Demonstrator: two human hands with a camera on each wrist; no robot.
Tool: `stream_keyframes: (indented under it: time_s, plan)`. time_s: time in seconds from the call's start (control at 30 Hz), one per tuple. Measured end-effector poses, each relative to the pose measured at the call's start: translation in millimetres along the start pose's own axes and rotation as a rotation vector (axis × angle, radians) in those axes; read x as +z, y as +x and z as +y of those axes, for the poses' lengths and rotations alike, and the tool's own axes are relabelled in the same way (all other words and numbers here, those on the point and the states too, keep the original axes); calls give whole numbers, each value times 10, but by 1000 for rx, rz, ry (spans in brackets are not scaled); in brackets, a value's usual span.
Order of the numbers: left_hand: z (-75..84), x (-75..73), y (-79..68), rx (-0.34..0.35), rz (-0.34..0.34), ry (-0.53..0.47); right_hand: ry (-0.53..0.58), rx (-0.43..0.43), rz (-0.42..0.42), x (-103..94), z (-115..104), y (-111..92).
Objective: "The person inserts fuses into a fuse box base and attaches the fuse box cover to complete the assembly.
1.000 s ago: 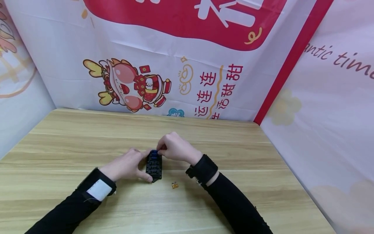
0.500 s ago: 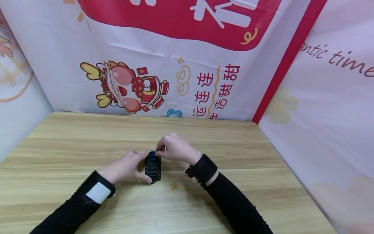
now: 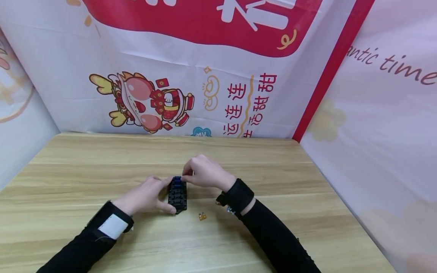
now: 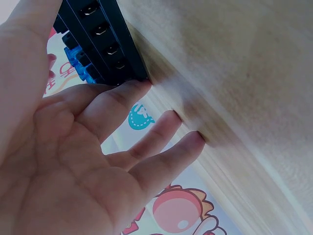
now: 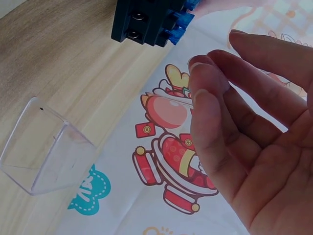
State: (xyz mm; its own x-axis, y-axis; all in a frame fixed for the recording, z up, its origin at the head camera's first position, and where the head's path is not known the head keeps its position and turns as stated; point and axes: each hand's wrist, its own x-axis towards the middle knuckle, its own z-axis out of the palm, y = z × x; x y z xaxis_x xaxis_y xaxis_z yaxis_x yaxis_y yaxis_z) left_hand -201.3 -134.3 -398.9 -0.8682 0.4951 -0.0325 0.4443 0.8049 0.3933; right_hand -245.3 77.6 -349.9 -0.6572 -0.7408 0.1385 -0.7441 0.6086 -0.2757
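A black fuse box [image 3: 177, 195] stands on the wooden table, with blue blade fuses [image 3: 177, 182] at its far end. My left hand [image 3: 148, 195] grips its left side, the thumb at the near corner and the index finger near the far end. In the left wrist view, the other left fingertips [image 4: 198, 137] touch the tabletop. My right hand [image 3: 206, 172] is over the far right corner of the fuse box, fingers loosely bent. The right wrist view shows the right fingertips [image 5: 203, 68] just apart from the blue fuses, with nothing visible between them.
An orange blade fuse [image 3: 202, 216] lies on the table, right of the fuse box's near end. A clear plastic cover [image 5: 46, 147] stands on the wood in the right wrist view. Behind the table hangs a printed white and red cloth [image 3: 191, 49].
The head view has shifted slightly, moving the whole scene left in the picture. Both hands stay at the fuse box, the right fingers shifting only slightly at its far end.
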Motion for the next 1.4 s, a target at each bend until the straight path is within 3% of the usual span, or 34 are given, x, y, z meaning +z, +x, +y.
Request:
stream_keyframes:
  time_s: [0.73, 1.4]
  plan:
    - [-3, 10, -7, -22, -9, 16, 30, 7, 1, -124, 33, -52]
    - [-10, -16, 4, 8, -4, 3, 30, -36, -40, -223, 0, -83]
